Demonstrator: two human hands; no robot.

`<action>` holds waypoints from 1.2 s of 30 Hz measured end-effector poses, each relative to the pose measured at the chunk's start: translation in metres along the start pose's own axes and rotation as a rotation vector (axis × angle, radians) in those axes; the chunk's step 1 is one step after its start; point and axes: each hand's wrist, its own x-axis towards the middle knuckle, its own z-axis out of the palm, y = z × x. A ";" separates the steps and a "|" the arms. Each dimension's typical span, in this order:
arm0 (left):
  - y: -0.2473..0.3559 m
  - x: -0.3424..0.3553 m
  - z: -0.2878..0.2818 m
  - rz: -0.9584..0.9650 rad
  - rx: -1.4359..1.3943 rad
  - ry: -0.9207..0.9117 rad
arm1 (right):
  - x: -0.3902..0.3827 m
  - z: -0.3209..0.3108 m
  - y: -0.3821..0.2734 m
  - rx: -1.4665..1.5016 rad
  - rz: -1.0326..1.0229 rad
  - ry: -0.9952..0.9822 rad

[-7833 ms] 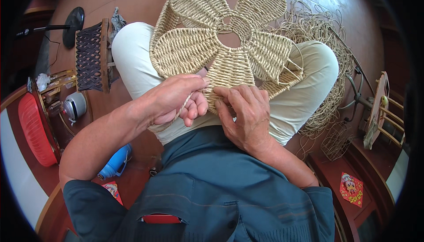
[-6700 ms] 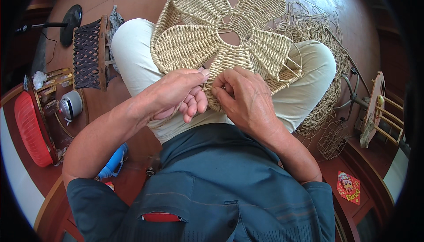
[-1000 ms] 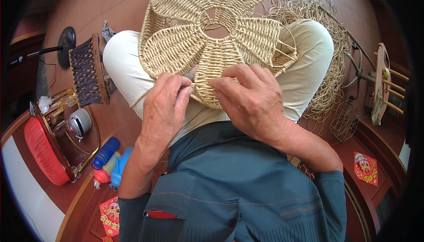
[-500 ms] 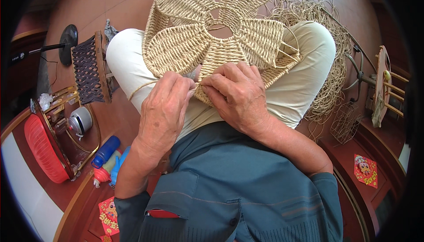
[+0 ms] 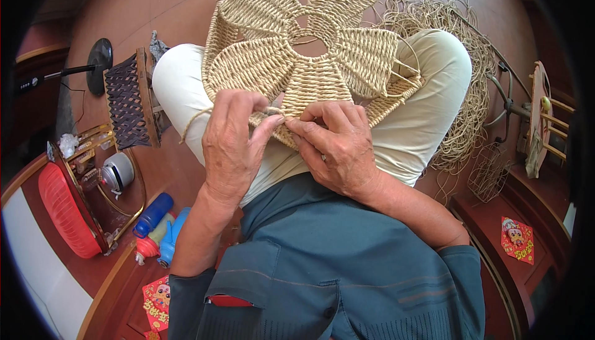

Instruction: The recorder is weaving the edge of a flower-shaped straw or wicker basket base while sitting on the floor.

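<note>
A flower-shaped woven cord piece (image 5: 251, 66) lies across my lap, with broad petals around a round central hole and a woven side wall below. My left hand (image 5: 232, 141) is at its near edge, thumb and fingers closed on a strand of tan cord (image 5: 197, 117) whose loose tail hangs off to the left over my knee. Beside it my right hand (image 5: 339, 148) pinches the near rim below the front petal. The fingertips of both hands nearly meet there. What exactly lies under the right fingertips is partly hidden.
A large tangle of loose cord (image 5: 458, 104) covers the floor at the right, near a wooden chair (image 5: 538, 123). To the left stand a stool with a dark woven seat (image 5: 130, 98), a black fan base (image 5: 100, 66), a red plastic basket (image 5: 65, 207) and a blue bottle (image 5: 153, 215).
My left hand has turned, its thumb and index finger spreading farther apart around the cord. My right hand has shifted slightly down and stays at the rim.
</note>
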 end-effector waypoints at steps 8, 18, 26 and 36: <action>0.004 -0.013 0.012 0.069 0.155 0.161 | -0.002 -0.002 0.002 0.068 -0.014 0.038; 0.003 -0.016 0.018 0.049 -0.059 0.024 | 0.002 -0.005 0.001 0.077 0.031 -0.021; 0.000 -0.018 0.020 0.096 -0.043 0.004 | 0.003 -0.005 0.000 0.073 0.055 -0.053; -0.017 -0.022 0.018 0.423 0.186 -0.006 | -0.002 -0.007 0.010 0.106 -0.045 0.011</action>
